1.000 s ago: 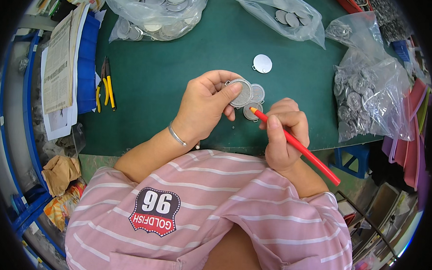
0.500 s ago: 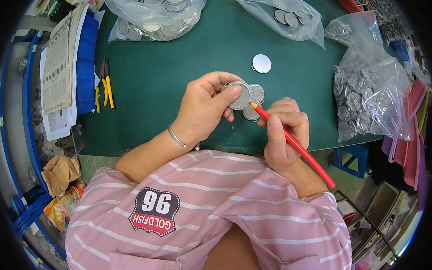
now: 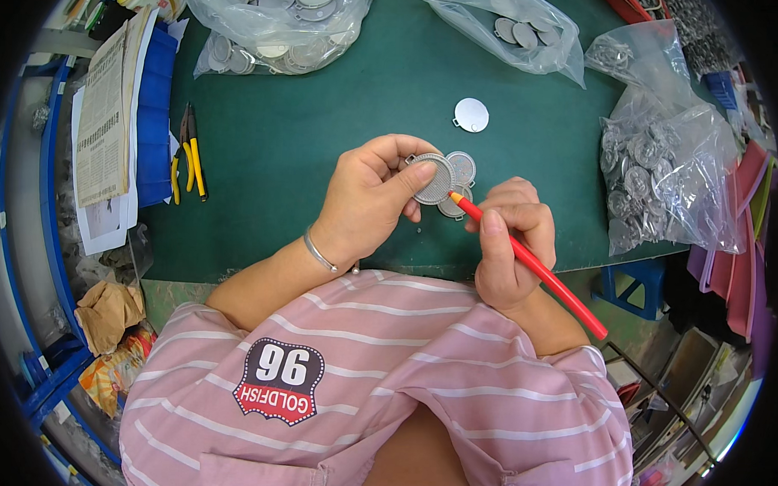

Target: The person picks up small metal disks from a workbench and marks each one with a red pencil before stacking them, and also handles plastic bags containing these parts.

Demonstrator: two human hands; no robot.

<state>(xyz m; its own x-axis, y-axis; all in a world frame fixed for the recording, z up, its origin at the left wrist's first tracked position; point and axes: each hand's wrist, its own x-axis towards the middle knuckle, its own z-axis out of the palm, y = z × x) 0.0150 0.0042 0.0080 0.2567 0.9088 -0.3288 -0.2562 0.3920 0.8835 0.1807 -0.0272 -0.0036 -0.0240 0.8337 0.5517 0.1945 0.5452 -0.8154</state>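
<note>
Between thumb and fingers, my left hand (image 3: 376, 181) holds a round grey metal disc (image 3: 433, 181) with a raised rim and a small lug. My right hand (image 3: 517, 246) grips a red pencil (image 3: 549, 279), its tip at the lower right edge of the disc. Whether the tip touches the disc is too small to tell. Two similar discs lie on the green table just behind: one medallion (image 3: 463, 167) at the upper right, another medallion (image 3: 455, 204) below it, partly covered. Farther off rests a smooth silver disc (image 3: 471, 115) with a small tab.
Clear plastic bags of metal discs stand at the far left (image 3: 280, 46) and far middle (image 3: 533, 34). On the right is a bag of metal parts (image 3: 653, 175). Yellow-handled pliers (image 3: 191, 155) lie left, beside a blue bin (image 3: 158, 115) with papers leaning on it.
The held disc and the pencil have shifted very slightly downward together. My left fingers have moved a little, and both grips stay the same.
</note>
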